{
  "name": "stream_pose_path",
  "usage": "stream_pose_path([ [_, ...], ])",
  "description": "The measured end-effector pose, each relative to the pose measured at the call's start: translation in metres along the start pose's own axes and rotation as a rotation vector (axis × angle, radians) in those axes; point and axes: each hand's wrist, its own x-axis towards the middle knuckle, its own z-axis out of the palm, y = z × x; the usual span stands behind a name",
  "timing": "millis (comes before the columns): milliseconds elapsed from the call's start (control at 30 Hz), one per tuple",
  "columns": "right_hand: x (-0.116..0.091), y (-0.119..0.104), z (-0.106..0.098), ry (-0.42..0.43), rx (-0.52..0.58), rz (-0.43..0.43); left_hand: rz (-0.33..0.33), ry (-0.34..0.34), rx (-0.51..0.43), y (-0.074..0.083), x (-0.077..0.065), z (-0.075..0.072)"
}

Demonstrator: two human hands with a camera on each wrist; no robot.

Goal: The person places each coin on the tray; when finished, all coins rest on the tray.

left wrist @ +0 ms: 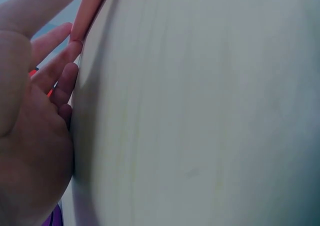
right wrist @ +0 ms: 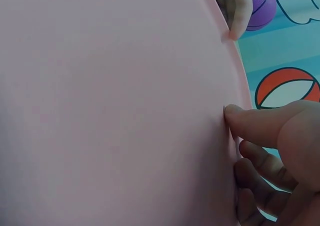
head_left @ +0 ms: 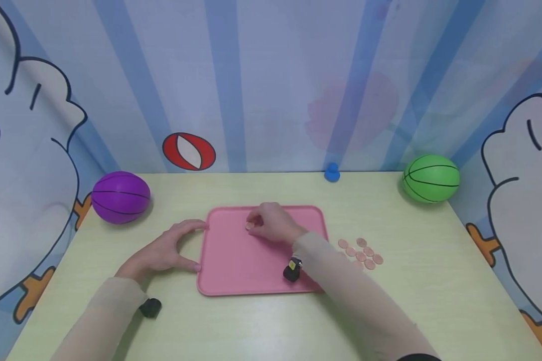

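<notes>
A pink tray (head_left: 239, 271) lies on the table. Over its upper middle, my right hand (head_left: 275, 223) pinches a small copper-coloured coin (head_left: 250, 226) between thumb and fingers, close to the tray surface. In the right wrist view the right thumb (right wrist: 250, 122) is down at the tray, and the coin is mostly hidden there. My left hand (head_left: 164, 250) is spread at the tray's left side, its thumb and fingertips touching the rim. The left wrist view shows those fingers (left wrist: 52, 68) extended beside the tabletop. Several matching coins (head_left: 361, 256) lie flat to the tray's right.
At the back left of the table sits a purple ball (head_left: 121, 197), and a green ball (head_left: 431, 178) is at the back right. A small blue knob-shaped object (head_left: 331, 172) stands by the back edge. Behind runs a printed, striped backdrop (head_left: 271, 85).
</notes>
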Motion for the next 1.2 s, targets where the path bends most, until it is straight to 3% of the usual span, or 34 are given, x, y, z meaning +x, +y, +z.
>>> stream_pose_path([
  [433, -0.0023, 0.0013, 0.0019, -0.002, 0.016, 0.070, -0.024, -0.006, -0.025, 0.0032, -0.0003, 0.0016],
  [1200, -0.0019, -0.0008, 0.0017, -0.016, 0.015, 0.053, -0.031, -0.005, -0.011, 0.0058, -0.0007, -0.0008],
])
